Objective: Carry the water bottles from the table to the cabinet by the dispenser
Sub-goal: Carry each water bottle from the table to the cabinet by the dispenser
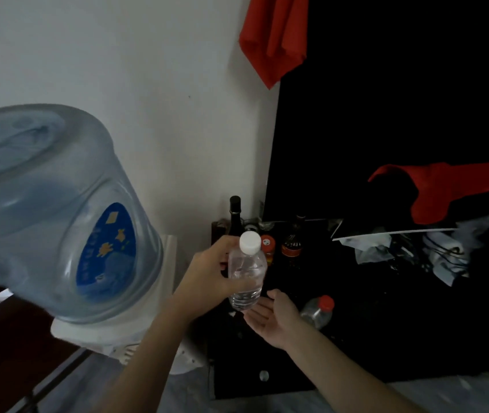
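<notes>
Jug [49,210], big blue translucent plastic, sits tilted in view on the white dispenser [136,338] at far left. Left hand [207,278] grips a clear bottle [246,272] round its body, white cap up, long axis near upright, water in the lower part; smooth thin plastic with ribbed base. It hangs over the left near edge of the dark cabinet [356,353], just right of the dispenser. Right hand [273,317] is open, palm up, fingers relaxed, just below and right of the bottle's base, not touching; holds nothing. Left hand is the nearer one; set-down spot lies below. Second bottle [317,311], red cap, already stands on the cabinet near the right hand. Dark glass bottles [292,242] farther back.
</notes>
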Action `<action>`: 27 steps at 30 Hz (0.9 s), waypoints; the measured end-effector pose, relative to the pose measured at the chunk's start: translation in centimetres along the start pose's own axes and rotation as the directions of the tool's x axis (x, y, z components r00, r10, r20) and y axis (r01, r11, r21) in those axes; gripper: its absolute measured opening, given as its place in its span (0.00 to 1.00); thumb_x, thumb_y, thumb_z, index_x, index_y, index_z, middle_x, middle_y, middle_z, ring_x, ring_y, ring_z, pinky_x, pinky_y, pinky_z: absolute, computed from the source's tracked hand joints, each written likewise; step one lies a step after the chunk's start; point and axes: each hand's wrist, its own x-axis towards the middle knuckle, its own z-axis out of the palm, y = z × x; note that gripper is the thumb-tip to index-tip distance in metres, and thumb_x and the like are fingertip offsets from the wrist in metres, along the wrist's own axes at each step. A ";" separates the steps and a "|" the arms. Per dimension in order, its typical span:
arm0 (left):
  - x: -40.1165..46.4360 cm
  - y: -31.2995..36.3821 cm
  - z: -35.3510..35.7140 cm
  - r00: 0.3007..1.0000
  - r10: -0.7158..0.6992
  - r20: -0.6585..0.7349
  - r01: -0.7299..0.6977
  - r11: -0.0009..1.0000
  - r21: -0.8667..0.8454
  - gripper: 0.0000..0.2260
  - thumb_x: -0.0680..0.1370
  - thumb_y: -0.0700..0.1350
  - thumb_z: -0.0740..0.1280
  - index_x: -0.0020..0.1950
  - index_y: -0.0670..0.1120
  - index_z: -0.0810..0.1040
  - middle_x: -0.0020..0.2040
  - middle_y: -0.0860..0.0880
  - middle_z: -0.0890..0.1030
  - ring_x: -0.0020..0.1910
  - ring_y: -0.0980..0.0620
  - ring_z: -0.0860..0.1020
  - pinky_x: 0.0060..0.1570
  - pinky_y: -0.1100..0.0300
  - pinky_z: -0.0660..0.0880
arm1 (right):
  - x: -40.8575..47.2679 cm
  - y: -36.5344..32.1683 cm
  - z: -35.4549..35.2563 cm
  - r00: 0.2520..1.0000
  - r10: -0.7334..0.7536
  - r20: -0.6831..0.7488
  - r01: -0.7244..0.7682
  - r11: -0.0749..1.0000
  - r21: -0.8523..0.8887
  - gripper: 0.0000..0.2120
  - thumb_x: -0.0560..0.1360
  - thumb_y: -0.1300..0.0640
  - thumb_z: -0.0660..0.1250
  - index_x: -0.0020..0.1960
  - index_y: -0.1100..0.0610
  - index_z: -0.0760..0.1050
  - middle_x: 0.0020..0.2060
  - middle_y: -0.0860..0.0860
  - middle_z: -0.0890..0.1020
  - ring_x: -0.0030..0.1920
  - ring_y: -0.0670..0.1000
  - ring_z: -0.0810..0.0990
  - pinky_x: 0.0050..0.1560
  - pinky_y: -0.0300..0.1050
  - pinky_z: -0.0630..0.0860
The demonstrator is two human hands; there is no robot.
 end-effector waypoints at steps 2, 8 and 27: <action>0.9 -1.2 0.4 0.999 -0.003 0.040 0.003 1.000 -0.005 0.27 0.68 0.49 0.82 0.62 0.59 0.74 0.53 0.69 0.81 0.52 0.68 0.81 0.49 0.75 0.75 | 1.4 0.4 0.1 0.999 0.007 -0.037 -0.006 1.000 0.026 0.17 0.83 0.54 0.56 0.57 0.68 0.72 0.62 0.65 0.76 0.61 0.63 0.76 0.61 0.54 0.72; 2.5 -4.9 1.4 0.997 -0.059 0.054 0.057 0.997 0.045 0.30 0.66 0.61 0.79 0.65 0.64 0.72 0.55 0.66 0.82 0.54 0.68 0.80 0.52 0.70 0.77 | 5.2 0.2 0.4 0.996 0.043 -0.073 -0.040 0.998 0.043 0.20 0.83 0.52 0.56 0.65 0.68 0.70 0.64 0.65 0.74 0.67 0.63 0.72 0.62 0.54 0.72; 8.8 -15.5 7.1 0.982 -0.182 0.054 0.185 0.982 -0.046 0.27 0.66 0.52 0.82 0.62 0.56 0.77 0.54 0.61 0.84 0.54 0.62 0.83 0.54 0.56 0.82 | 16.6 -3.7 0.3 0.974 0.110 -0.196 -0.115 0.993 -0.013 0.24 0.83 0.47 0.55 0.70 0.64 0.68 0.68 0.63 0.70 0.71 0.59 0.68 0.66 0.54 0.68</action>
